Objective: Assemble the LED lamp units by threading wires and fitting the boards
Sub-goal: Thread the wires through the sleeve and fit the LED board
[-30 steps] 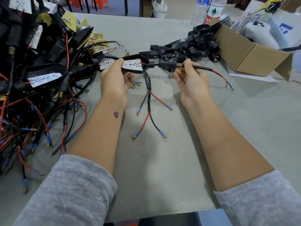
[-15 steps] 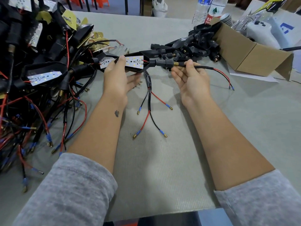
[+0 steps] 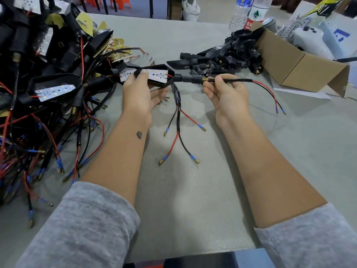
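My left hand [image 3: 139,95] grips a black lamp housing [image 3: 165,82] with a white LED board [image 3: 157,74] seated in it, thumb on the board. A black stem [image 3: 186,78] with a brass thread runs right from the housing. My right hand [image 3: 226,93] pinches the black sleeved cable [image 3: 237,80] just past the brass thread. Its red and black wires [image 3: 270,93] trail right to blue-capped ends. More wire tails [image 3: 178,120] hang down between my hands onto the table.
A big pile of finished lamp units and wires [image 3: 44,84] fills the left side. Loose black housings [image 3: 226,57] lie at the back centre beside an open cardboard box [image 3: 301,68]. Water bottles [image 3: 249,12] stand behind. The grey table [image 3: 193,190] spreads under my arms.
Both hands have drawn the lamp unit slightly nearer and apart. The cable now runs out further through the stem, with my right hand pinching it at the brass thread.
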